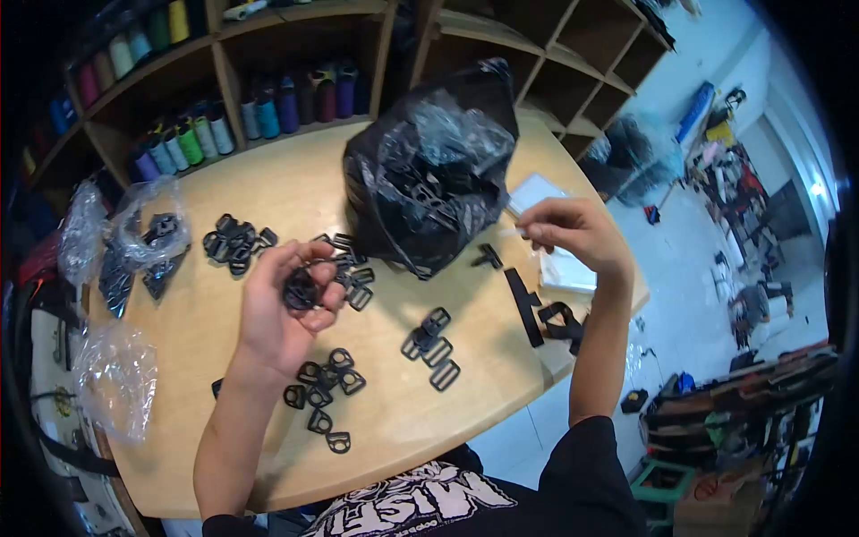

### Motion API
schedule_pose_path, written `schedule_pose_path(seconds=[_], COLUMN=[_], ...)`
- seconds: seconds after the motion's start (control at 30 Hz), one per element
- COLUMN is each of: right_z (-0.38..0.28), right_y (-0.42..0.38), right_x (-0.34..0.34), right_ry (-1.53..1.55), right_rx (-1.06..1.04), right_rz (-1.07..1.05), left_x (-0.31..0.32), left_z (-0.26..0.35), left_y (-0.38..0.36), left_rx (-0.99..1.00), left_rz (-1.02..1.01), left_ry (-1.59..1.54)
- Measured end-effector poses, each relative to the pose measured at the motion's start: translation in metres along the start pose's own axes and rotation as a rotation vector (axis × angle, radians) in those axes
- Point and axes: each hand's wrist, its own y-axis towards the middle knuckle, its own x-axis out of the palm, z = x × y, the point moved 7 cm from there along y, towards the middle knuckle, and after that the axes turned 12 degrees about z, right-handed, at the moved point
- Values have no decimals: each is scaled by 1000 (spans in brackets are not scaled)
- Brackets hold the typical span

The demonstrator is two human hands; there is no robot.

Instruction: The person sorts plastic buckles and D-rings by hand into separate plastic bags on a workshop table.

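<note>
The left hand (284, 304) was raised above the wooden table (268, 188), fingers curled around a small black plastic buckle (301, 291). The right hand (573, 234) was lifted off to the right, thumb and forefinger pinched on a thin pale strip (514, 232), too small to identify.

The work looked partway through. Small groups of black buckles lay on the table: one cluster just below the left wrist (324, 394), one at the centre (431, 347), one beyond the left hand (238, 242). A large black plastic bag (429, 170) stood open between the hands, holding many more pieces, so much seemed left.

Black webbing strap (537, 311) lay near the table's right edge, some of it hanging over. Clear bags (148, 228) crowded the left edge. Bare wood between the clusters gave the hands moving room. Behind stood shelves of thread cones (192, 139).
</note>
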Motion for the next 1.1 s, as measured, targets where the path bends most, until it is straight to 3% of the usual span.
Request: schedule_pose_path(seconds=[0.13,0.2,0.27,0.33,0.37,0.4,0.47,0.53,0.6,0.67,0.73,0.8,0.87,0.93,1.0,1.1], right_z=[54,73,88,89,90,87,73,51,21,-18,-18,-20,-15,-16,-31,-35], right_y=[-46,-74,-87,-85,-83,-77,-61,-39,-10,19,61,93,113,116,104,103], right_x=[-35,-46,-47,-79,-84,-81,-67,-46,-21,9,32,55,77,90,87,91], right_ry=[-418,-429,-334,-394,-440,-437,-91,-70,-64,-238,-383,-686,-722,-772,-729,-565], right_rx=[122,355,299,166,108,105,34,4,-171,-376,-319,-536,-414,-439,-548,-267], right_rz=[-79,-189,-107,436,520,522,541,539,473,425,295,355,186,264,530,429], left_x=[1,0,-1,0,0,0,4,3,0,3,0,2,3,3,3,-1], left_z=[5,4,5,6,5,6,9,11,14,13,14,12,13,14,17,21], left_y=[-1,2,4,4,4,4,1,-1,1,-2,3,2,2,2,1,0], left_rx=[40,36,43,57,56,57,73,104,128,126,123,123,139,137,141,158], left_rz=[34,13,-7,-27,-28,-32,-35,62,4,26,-55,-42,-69,-78,-77,-57], left_ry=[17,14,9,15,16,11,12,18,41,41,32,41,40,32,18,13])
